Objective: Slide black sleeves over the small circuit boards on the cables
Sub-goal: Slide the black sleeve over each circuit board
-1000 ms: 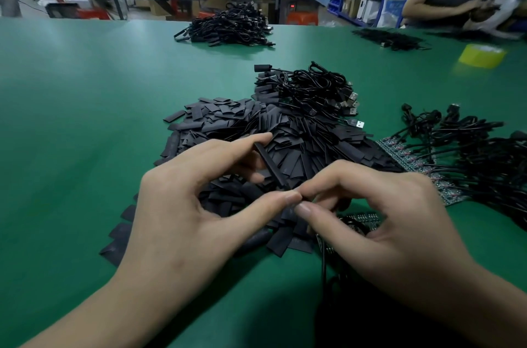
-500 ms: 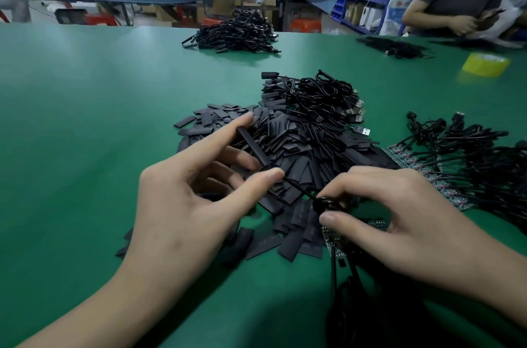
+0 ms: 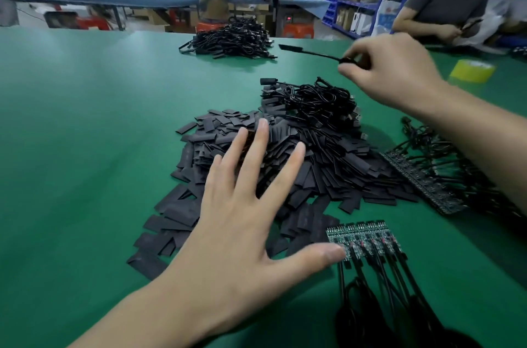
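While the left hand [image 3: 242,233] spreads loose-fingered over the sleeve pile [image 3: 328,165], the right hand [image 3: 390,74] pinches a sleeved cable [image 3: 291,48] beyond.

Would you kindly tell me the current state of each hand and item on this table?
left hand: open, fingers spread.
right hand: raised, pinching the cable.
cable: sleeved at its end, held off the table.
sleeve pile: loose heap, under the left hand.
near circuit boards: bare, unsleeved, cables attached.
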The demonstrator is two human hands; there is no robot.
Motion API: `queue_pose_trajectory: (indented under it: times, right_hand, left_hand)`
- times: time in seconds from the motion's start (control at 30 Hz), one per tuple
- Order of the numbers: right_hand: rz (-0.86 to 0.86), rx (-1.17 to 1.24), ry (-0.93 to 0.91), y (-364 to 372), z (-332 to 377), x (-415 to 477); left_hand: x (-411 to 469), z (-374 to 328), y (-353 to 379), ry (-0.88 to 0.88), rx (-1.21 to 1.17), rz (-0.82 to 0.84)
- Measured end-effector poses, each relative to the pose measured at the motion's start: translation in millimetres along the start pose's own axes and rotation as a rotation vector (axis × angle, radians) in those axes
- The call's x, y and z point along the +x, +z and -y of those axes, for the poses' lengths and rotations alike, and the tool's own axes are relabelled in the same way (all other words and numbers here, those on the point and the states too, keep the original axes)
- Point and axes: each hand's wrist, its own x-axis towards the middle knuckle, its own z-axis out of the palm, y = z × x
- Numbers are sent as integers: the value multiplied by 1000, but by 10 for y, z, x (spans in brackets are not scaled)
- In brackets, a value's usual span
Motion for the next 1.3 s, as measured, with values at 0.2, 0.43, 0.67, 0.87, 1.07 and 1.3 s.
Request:
queue_pose_trajectory:
  times: [0.2, 0.43, 0.67, 0.87, 1.07, 1.3]
  right_hand:
    - [245, -100, -61, 334, 267, 529]
    - [351, 161, -290, -112, 517, -455]
    - [807, 102, -311, -403, 394, -1189]
    - [819, 45, -301, -314, 391, -1315]
    - [844, 397, -149, -410, 412, -1227]
    - [668, 935, -33, -177, 526, -1398]
  left_hand:
    - [-5, 45, 56, 12, 104, 86]
    - [-4, 34, 60, -32, 121, 116]
    - [72, -61, -103, -11, -122, -148]
    - [34, -123, -148, 1, -151, -183]
    - [28, -89, -94, -61, -307, -103]
    - [51, -63, -17, -139, -525, 32]
